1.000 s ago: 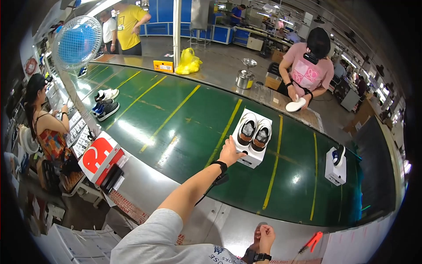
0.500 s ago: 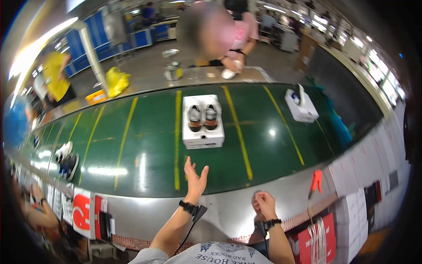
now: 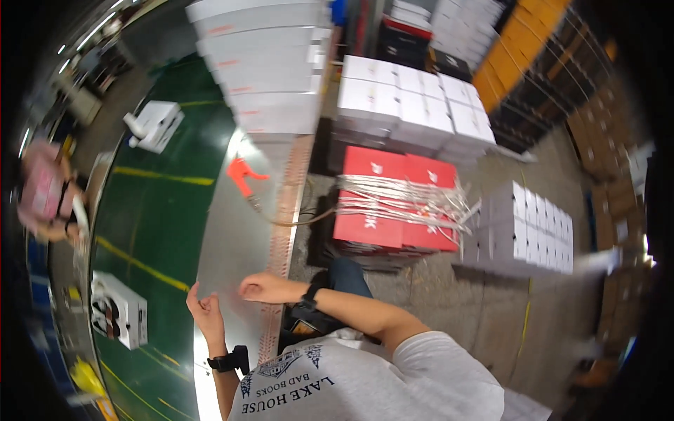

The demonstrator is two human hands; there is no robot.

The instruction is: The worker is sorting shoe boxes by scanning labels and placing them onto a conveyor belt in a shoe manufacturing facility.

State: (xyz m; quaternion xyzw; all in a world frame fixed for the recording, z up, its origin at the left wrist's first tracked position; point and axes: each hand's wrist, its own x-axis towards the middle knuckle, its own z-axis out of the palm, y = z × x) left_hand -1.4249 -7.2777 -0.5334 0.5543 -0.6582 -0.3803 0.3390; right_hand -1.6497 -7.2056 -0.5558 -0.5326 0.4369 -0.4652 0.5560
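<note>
My left hand is raised over the metal ledge beside the green conveyor belt. Its index finger is stretched up, the others bend loosely, and nothing shows in it. Close by on the right, my right hand hovers above the ledge with its fingers curled in; their inner side is hidden. On the belt to the left sits a white shoebox with a pair of shoes on top. Farther along the belt is another white box. An orange trigger-handled tool on a hose lies on the ledge.
A tall stack of white boxes rises at the ledge's far end. Red boxes carry a bundle of white cords. More white boxes and a low stack stand on the floor. Across the belt is a person.
My view has swung to the right, bringing the stacked boxes into sight and shifting the belt leftward. My hands have come closer together; my left hand no longer reaches toward the shoebox.
</note>
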